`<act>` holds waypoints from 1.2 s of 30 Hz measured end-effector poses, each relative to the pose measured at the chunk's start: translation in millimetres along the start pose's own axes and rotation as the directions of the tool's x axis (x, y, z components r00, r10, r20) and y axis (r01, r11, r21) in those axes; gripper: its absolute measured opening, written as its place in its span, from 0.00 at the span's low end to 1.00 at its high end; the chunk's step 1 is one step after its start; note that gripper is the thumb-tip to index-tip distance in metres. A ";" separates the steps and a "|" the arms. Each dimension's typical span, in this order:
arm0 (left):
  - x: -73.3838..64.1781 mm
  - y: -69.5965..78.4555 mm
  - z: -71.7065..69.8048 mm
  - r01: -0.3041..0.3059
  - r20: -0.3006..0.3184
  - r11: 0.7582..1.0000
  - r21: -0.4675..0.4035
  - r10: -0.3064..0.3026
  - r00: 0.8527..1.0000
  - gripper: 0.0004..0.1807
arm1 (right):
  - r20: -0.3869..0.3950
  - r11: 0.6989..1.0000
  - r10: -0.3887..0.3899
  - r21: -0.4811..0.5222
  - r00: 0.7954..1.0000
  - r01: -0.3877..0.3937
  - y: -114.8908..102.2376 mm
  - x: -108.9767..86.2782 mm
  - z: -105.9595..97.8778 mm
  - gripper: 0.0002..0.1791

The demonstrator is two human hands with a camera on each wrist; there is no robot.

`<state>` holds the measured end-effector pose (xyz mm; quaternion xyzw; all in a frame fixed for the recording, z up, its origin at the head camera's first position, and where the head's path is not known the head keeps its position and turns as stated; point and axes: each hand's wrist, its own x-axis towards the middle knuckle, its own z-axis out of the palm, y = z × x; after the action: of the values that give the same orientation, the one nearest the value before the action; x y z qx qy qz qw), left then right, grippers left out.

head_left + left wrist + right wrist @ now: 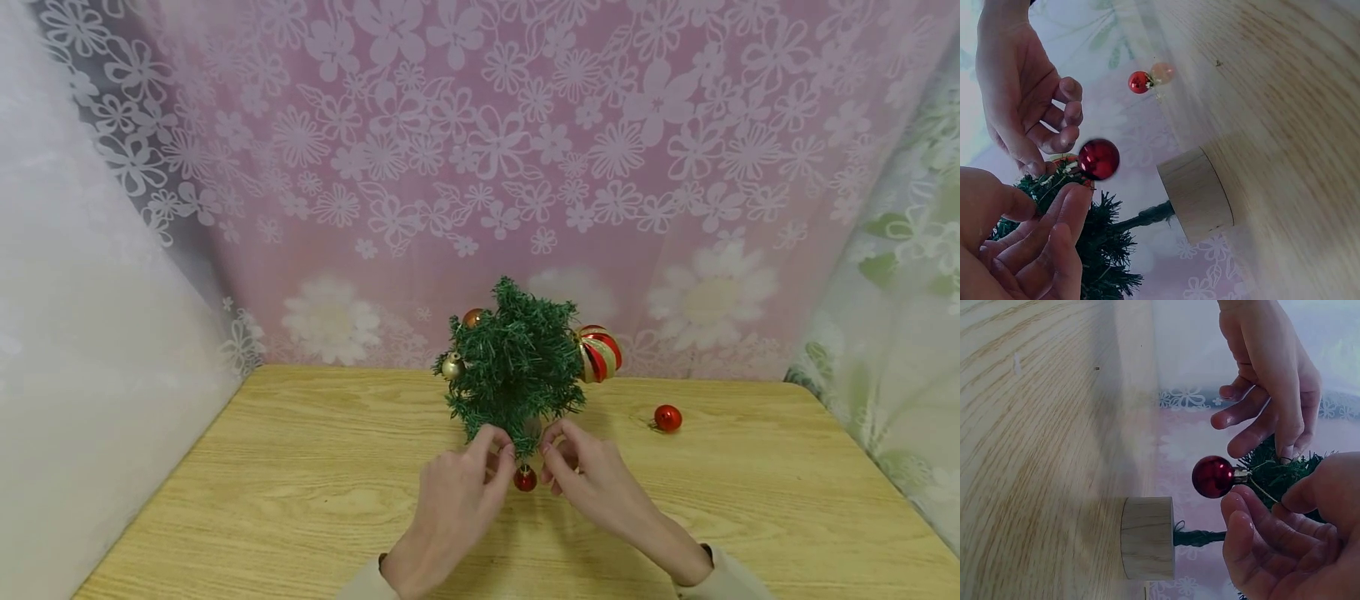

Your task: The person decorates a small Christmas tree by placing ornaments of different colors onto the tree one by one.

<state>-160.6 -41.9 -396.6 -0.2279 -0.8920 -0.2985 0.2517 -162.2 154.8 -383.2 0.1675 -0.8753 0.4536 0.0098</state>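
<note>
A small green artificial Christmas tree (517, 350) stands on the table, its round wooden base (1196, 195) visible in both wrist views. From a front branch hangs a shiny dark red ball ornament (1213, 477) with a gold cap and a thin gold string (1265, 490). My left hand (461, 492) pinches that branch between thumb and index finger, left of the ornament. On the other side, my right hand (592, 475) pinches the gold string by the branch, thumb against index finger. The remaining fingers of both hands are loosely bent around the ball without gripping it.
Right of the tree, a loose red ball ornament (667, 418) lies on the wooden table (315, 483). A striped red-and-gold ball (598, 354), a gold ball (452, 367) and an orange-brown ball (472, 317) hang on the tree. Flowered curtains (495, 167) surround the table's back and sides.
</note>
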 end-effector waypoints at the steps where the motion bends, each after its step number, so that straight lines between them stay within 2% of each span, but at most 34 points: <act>1: 0.0 -0.1 0.0 -0.010 -0.008 1.000 0.026 0.010 1.000 0.03 | 0.000 1.000 -0.003 -0.003 1.000 0.003 0.5 0.1 0.3 0.07; 4: -0.2 -0.5 0.0 -0.039 -0.017 0.995 0.090 0.040 0.999 0.03 | 0.009 0.999 -0.030 -0.022 0.999 0.030 2.3 0.0 1.3 0.06; 7: -0.7 -1.0 0.2 -0.059 -0.014 0.993 0.104 0.061 0.998 0.03 | 0.019 0.997 -0.059 -0.057 0.998 0.060 3.4 -0.6 2.4 0.04; 12: -0.1 -0.9 0.0 -0.062 -0.011 0.996 0.060 0.063 0.998 0.03 | 0.008 0.995 -0.064 -0.082 0.998 0.064 3.1 -1.8 3.1 0.04; 21: -2.4 -0.7 -2.7 -0.040 0.003 0.999 -0.004 0.040 0.999 0.02 | 0.013 0.997 -0.030 -0.069 0.999 0.031 1.6 -5.7 -3.5 0.04; 26: -4.3 -3.9 -6.7 -0.092 -0.038 0.994 -0.065 0.089 0.995 0.04 | -0.042 0.991 -0.050 -0.126 0.998 0.044 5.8 -11.9 -15.2 0.03; 31: -5.2 -10.8 -11.5 -0.189 -0.133 0.979 -0.079 0.178 0.975 0.04 | -0.119 0.979 -0.030 -0.202 0.992 0.005 14.7 -16.3 -32.2 0.03; 36: -4.2 -17.9 -16.0 -0.269 -0.231 0.962 -0.043 0.252 0.940 0.03 | -0.197 0.957 -0.065 -0.290 0.978 0.005 30.6 -17.9 -51.7 0.02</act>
<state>-162.4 -66.1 -395.3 -0.3180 -0.8084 -0.3188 0.3791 -161.5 217.4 -380.0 0.1321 -0.9232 0.3358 0.1322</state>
